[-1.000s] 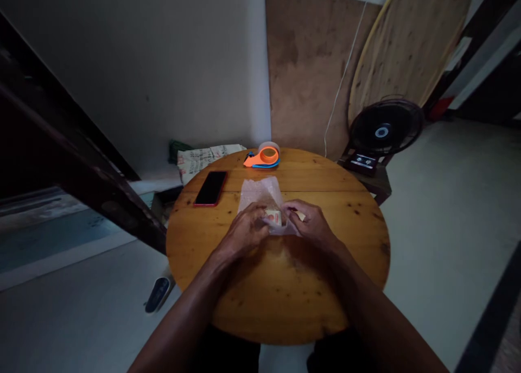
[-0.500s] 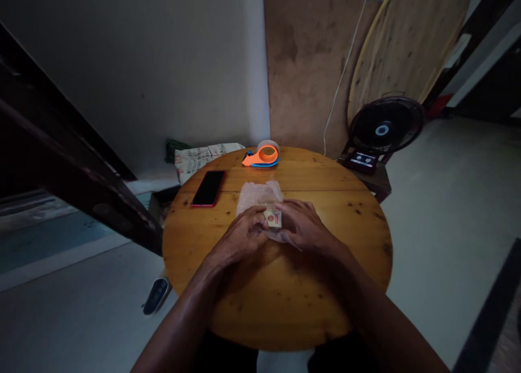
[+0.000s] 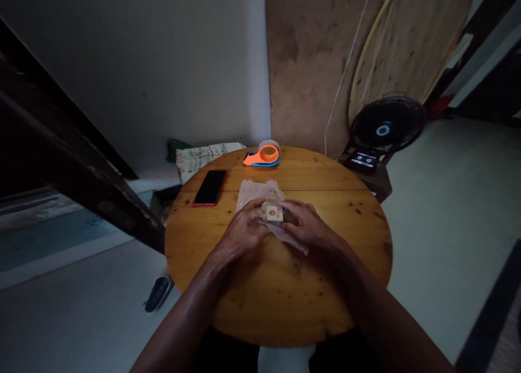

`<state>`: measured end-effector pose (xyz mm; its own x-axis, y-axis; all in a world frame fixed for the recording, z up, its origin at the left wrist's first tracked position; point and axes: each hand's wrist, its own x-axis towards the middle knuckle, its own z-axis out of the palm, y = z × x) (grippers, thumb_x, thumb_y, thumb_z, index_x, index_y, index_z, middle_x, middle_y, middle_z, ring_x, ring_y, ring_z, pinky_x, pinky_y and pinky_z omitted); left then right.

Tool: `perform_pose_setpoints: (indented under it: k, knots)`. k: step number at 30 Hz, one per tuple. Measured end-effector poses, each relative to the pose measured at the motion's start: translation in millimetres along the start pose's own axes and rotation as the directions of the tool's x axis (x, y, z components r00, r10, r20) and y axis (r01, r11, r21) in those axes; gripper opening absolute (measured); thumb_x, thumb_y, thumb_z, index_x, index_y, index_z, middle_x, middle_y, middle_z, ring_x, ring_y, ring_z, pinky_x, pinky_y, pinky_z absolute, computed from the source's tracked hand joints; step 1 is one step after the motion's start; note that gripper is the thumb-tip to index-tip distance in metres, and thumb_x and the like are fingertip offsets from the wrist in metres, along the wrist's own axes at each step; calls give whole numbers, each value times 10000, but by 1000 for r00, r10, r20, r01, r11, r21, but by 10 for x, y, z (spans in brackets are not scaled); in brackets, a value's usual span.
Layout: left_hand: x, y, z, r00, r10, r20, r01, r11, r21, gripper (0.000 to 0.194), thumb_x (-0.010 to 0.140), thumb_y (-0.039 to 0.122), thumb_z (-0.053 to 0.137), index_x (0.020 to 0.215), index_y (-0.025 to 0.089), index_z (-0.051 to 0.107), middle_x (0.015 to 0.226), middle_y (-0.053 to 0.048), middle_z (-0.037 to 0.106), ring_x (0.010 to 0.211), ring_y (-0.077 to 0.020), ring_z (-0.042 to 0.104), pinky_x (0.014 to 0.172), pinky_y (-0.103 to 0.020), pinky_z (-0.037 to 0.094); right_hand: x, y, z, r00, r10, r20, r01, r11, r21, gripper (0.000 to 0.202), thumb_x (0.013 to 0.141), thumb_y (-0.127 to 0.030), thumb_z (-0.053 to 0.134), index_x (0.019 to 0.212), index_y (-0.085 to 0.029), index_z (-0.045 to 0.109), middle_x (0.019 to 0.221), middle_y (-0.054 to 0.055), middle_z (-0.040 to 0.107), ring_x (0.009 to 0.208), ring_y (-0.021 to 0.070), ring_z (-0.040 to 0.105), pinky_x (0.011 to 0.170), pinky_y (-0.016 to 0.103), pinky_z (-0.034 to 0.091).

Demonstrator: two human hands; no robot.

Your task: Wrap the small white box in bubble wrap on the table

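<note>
Small box (image 3: 274, 214) now turned label-up

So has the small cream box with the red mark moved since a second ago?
Yes. The small cream box with the red mark has shifted slightly away from the person, toward the orange tape dispenser.

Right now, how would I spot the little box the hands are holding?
Find the round wooden table. Near its middle, on a crinkly clear bubble wrap sheet, the left hand and right hand meet around a small pale box. It is the only thing between the fingers, with a red mark on top, unlike the dark phone and orange tape dispenser farther back.
</note>
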<state>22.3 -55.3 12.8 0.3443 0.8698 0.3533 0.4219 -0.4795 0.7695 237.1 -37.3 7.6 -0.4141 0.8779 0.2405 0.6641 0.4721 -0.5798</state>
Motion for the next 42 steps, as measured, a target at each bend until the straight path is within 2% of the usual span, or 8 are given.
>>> perform_pose_setpoints:
  k: [4,6,10,13,17,23,27,42]
  knots:
    - [27,-60,72,997,-54,-59,55,998,20,181,733,104,548,858,183,653,1240,-54,631,1116,-194,604,956,-325,490,-65,-12,-178,997,58,48,-72,908,412,475,868,-400,535,1312,-231,536,1299,76,602,1174,240,568,963,394,454]
    - [42,-75,96,992,-103,-78,106,994,39,148,752,150,571,867,180,658,1196,-63,657,1064,-199,628,933,-330,500,-96,1,-233,992,19,123,-76,876,476,560,832,-450,584,1343,-236,506,1349,81,565,1214,247,545,975,391,454]
    - [72,-89,120,984,-141,-110,148,987,66,155,780,239,607,909,178,667,1172,-76,674,1047,-210,636,936,-345,495,-88,42,-180,995,-4,98,-20,971,240,786,641,-430,775,1352,-236,503,1380,101,536,1243,289,510,1025,436,408]
    - [92,-110,134,986,-107,-129,113,992,46,125,792,264,612,867,178,663,1221,-76,655,1105,-210,612,975,-342,470,-42,66,-93,1000,22,5,-22,985,170,610,706,-377,713,1280,-229,570,1247,83,629,1119,264,584,965,408,442]
    - [115,-173,152,992,-93,-80,91,995,-35,137,805,302,614,822,170,648,1214,-76,656,1054,-198,622,913,-312,483,-6,75,-31,997,78,-1,-75,956,284,336,852,-380,534,1100,-193,660,986,44,697,870,195,625,781,302,480]
    - [124,-205,153,985,-169,-20,159,957,-241,226,775,372,644,774,146,623,913,-38,680,753,-123,594,663,-218,459,-16,39,-5,996,90,16,-88,894,439,318,881,-397,471,962,-168,676,843,18,656,736,149,571,663,237,436]
    - [106,-127,124,976,-218,26,214,915,-344,260,713,383,692,752,142,603,728,10,590,630,-87,516,599,-200,418,-34,22,-20,996,90,27,-93,915,392,327,872,-425,478,806,-168,669,732,2,608,665,139,530,611,226,405]
    - [116,-107,87,955,-281,90,294,887,-356,233,672,330,685,770,154,568,721,28,553,620,-82,483,569,-195,380,-80,33,-157,980,157,124,-170,980,106,317,828,-376,510,580,-180,529,553,-32,471,531,107,420,497,232,273]
